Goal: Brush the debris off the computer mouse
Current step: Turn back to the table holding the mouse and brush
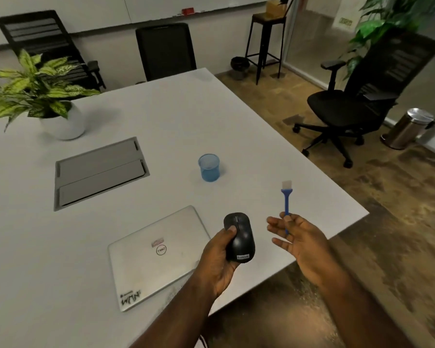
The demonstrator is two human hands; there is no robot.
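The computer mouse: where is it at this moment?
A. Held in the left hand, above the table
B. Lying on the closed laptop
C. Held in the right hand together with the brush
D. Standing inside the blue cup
A: the left hand grips the black mouse, while the right hand holds the blue brush.

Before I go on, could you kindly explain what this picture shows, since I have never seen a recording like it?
There is no machine here: a person wears a camera on the head, looking forward and down at their own two hands. The left hand holds a black computer mouse above the white table. The right hand holds a small blue brush, bristles pointing away and not touching the mouse. On the table lie a closed silver laptop, a blue cup, a potted plant and a grey cable hatch. Office chairs stand around.
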